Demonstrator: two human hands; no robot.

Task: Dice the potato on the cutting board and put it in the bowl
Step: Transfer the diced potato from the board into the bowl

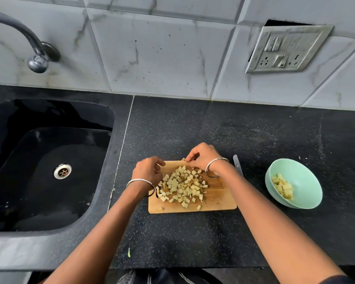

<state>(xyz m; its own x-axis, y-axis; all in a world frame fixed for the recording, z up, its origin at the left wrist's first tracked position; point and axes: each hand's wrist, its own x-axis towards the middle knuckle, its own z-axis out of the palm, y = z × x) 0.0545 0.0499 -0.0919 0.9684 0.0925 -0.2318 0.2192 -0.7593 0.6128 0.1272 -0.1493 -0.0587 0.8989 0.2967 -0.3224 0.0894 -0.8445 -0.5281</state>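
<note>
**Inspector:** Head view. Cutting appears finished: the dice (182, 186) lie in a loose heap on the board (217, 203), a few strays near its front edge. The knife (237, 166) rests on the counter (193, 232), just beside the board's right edge, in nobody's grip. The bowl (307, 177) sits well apart to the right and already has a small portion in it.

**Assistant:** And the hands?

**Inspector:** The left hand (147, 173) sits at the heap's left edge, fingers curled and loosely parted. The right hand (203, 155) is at the far edge, fingers bent, tips close together. Whether either holds a piece, I cannot tell.

**Assistant:** Step in hand?

**Inspector:** Gathering for transfer, in my judgement. Recommendation: cup both hands around the heap from opposite sides, draw the strays in first, and take a modest load each trip. Alternatively, bring the bowl against the board's edge and sweep the dice in. Risk: pieces dropping on the counter between board and bowl.
</note>
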